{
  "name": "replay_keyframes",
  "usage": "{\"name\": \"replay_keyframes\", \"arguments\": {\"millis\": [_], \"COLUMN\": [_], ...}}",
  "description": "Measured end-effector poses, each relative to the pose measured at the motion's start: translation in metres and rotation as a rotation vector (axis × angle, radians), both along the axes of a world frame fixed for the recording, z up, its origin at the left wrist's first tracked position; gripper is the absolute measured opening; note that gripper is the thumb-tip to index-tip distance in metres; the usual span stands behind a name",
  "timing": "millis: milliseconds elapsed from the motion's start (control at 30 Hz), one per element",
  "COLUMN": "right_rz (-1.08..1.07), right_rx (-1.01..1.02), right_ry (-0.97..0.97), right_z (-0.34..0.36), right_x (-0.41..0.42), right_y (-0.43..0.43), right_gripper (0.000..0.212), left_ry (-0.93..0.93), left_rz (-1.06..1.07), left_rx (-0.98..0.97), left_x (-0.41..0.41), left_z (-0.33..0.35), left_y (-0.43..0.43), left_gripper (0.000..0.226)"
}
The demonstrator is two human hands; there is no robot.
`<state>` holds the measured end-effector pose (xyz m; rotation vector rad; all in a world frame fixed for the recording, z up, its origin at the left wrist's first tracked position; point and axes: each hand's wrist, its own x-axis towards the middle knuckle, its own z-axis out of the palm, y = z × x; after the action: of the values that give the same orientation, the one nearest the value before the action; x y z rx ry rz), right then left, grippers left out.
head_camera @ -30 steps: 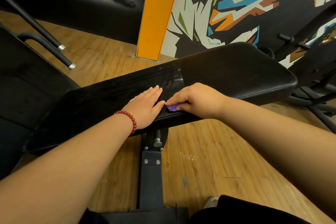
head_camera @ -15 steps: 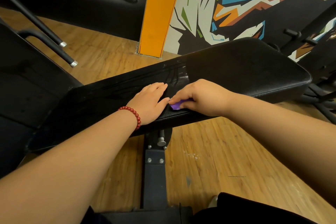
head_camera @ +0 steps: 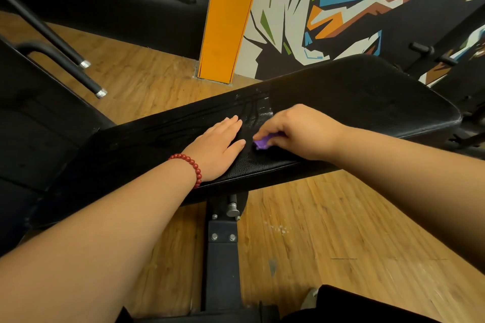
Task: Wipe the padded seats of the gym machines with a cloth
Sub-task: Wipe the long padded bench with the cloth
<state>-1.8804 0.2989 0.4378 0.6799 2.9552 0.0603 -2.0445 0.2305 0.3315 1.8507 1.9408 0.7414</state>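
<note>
The surface (head_camera: 354,97) is a long black pad, grained like leather, creased and glossy at mid-length, with rounded corners. The left hand (head_camera: 220,148) lies flat on it by the near edge, fingers straight and together, a bracelet (head_camera: 191,165) of round red beads at the wrist. The right hand (head_camera: 296,134) is curled over a small purple cloth (head_camera: 262,143) – bunched, soft-looking – pinching it against the pad just beside the left thumb, near the near edge. Below, a dark bolted metal post (head_camera: 223,257) stands on a wood-plank floor (head_camera: 341,217)
</note>
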Motion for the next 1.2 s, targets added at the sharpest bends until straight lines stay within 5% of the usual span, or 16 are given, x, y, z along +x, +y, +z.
{"name": "replay_keyframes", "arguments": {"millis": [567,800,1033,1200], "right_rz": [-0.094,0.118,-0.110,-0.031], "right_rx": [0.029,-0.050,0.049,-0.034], "right_ry": [0.055,0.059,0.073,0.051], "right_z": [-0.004,-0.012,-0.001,-0.003], "right_x": [-0.003,0.023,-0.009,0.008], "right_y": [-0.002,-0.027,0.011,-0.006], "right_gripper": [0.031,0.026,0.030,0.028], "left_ry": [0.038,0.038,0.037,0.032], "left_rz": [0.008,0.002,0.013,0.010], "left_rx": [-0.007,0.000,-0.004,0.001], "left_x": [0.002,0.000,0.003,0.001], "left_z": [0.000,-0.002,0.000,-0.001], "left_y": [-0.003,-0.001,-0.006,-0.003], "left_gripper": [0.056,0.055,0.055,0.054]}}
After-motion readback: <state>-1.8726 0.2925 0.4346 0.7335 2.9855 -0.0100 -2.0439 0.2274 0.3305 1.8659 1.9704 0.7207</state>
